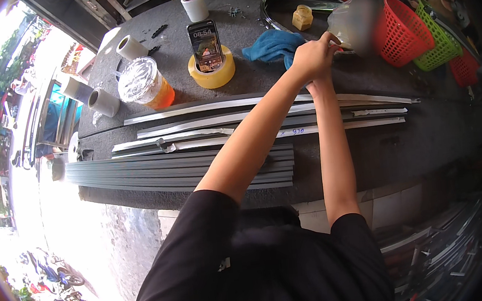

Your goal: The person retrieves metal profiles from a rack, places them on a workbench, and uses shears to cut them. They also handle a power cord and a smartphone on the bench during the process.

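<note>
Workbench (pixel 390 149) reached across now, left hand (pixel 312 59) poised beside blurred object (pixel 353 23), right hand (pixel 321 86) partly hidden, neither grip's state can be told

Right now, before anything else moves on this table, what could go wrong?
1. The phone is only propped in the yellow tape roll; a bump might topple it.
2. The plastic cup of amber drink stands close to the pale strips; if knocked, it could spill onto them.
3. The hands are close to the blue cloth, so a sideways sweep might drag it along.
</note>
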Demonstrator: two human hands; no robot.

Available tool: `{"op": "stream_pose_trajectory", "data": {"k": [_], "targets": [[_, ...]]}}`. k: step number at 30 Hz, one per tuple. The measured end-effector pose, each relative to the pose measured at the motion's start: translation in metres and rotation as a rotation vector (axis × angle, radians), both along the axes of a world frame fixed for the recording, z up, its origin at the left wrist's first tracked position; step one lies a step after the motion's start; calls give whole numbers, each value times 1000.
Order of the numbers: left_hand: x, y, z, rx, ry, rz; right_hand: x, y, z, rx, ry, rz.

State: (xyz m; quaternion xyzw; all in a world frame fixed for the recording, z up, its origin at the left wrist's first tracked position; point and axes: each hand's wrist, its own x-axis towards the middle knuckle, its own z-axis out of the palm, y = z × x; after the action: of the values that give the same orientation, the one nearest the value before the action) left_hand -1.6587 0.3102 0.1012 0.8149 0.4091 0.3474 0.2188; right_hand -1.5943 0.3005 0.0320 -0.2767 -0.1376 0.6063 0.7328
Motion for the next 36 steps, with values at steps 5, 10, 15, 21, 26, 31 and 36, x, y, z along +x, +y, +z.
{"op": "stream_pose_trajectory", "data": {"k": [5,10,15,21,26,31,36], "targets": [[-7,28,1,11,-161,151,-4,-6,4,116,-353,184],[-46,41,-17,70,52,358,-22,-14,12,193,-567,272],[-101,33,0,136,-14,485,-23,-19,22,216,-889,271],[-89,-8,22,219,-340,398,-16,-4,-5,201,-1229,-2],[-27,-58,-4,221,-130,221,-16,3,-35,292,-957,-253],[-28,-56,-33,286,88,79,29,0,-9,-252,-276,141],[-69,-46,-24,256,571,65,27,5,-6,-99,-101,229]]}}
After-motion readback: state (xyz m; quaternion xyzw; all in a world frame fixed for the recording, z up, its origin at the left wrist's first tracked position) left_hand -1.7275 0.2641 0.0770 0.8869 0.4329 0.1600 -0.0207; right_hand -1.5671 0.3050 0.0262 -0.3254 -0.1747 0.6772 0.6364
